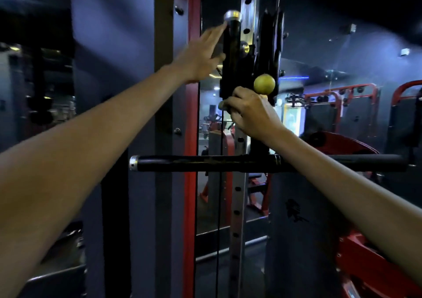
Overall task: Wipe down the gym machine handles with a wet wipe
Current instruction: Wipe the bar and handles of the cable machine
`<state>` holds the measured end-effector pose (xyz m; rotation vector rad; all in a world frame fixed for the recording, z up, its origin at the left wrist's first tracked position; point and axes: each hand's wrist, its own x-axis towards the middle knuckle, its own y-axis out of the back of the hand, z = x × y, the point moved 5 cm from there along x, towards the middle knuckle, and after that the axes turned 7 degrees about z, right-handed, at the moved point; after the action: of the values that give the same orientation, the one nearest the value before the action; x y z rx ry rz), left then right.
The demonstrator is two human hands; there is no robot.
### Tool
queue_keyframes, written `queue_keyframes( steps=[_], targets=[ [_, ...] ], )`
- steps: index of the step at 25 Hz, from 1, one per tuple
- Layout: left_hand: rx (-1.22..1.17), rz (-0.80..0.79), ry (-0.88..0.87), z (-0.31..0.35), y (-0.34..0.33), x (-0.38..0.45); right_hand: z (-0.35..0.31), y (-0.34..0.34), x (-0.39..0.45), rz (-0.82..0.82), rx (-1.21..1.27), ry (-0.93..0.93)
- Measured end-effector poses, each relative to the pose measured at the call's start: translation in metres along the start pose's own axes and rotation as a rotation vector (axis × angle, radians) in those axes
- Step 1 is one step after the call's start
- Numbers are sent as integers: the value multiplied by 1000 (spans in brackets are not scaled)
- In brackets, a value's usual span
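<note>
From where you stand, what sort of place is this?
Most likely a gym: a steel upright drilled with adjustment holes, a horizontal black padded handle bar on the machine ahead, and red-framed exercise machines in the dim room behind.

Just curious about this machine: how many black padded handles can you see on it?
2: an upright handle by the left hand, and a horizontal handle lower down. Others may be hidden.

Horizontal bar (205, 162) spans the approach below the carriage (267, 46); open passage remains left of the perforated upright (237, 206), bounded by the red post (190, 183).
</note>
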<state>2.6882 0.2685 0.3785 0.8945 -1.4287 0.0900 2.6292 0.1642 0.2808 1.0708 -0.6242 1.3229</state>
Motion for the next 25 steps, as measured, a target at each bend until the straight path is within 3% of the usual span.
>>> queue_keyframes(
  steps=[5, 12, 18, 25],
  targets=[
    [336, -331, 101, -47, -12, -90, -15, -2, 7, -48, 192, -146],
    [458, -464, 270, -53, 42, -211, -105, -20, 6, -253, 363, -84],
    [586, -523, 466, -33, 136, -335, -236, -16, 0, -409, 576, 17],
    [724, -676, 878, 8, 268, -500, -430, 25, -20, -542, 787, 302]
  ],
)
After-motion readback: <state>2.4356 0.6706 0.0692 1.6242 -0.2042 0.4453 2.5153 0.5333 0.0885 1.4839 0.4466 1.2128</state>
